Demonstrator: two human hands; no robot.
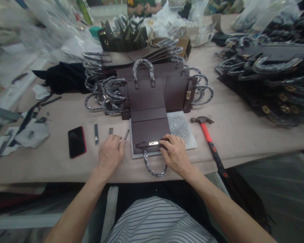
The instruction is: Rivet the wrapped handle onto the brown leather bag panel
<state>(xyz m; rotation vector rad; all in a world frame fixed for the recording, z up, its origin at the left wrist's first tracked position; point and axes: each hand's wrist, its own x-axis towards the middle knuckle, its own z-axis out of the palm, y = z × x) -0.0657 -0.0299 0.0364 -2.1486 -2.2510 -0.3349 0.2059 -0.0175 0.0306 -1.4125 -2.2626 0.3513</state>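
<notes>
A dark brown bag panel lies flat across a pale speckled slab, its wrapped handles at the top and bottom ends. Near its lower end is a strap with a gold clasp. My right hand has its bent fingers on the strap's right end, beside the clasp. On the table left of the slab rests my left hand, its fingers curled near a small metal rod and a small metal piece; whether it holds anything is hidden.
A red-and-black hammer lies at the right. On the left are a phone and a flat grey tool. Bag pieces are stacked behind, with a larger pile at the far right. A person's hands show at the back.
</notes>
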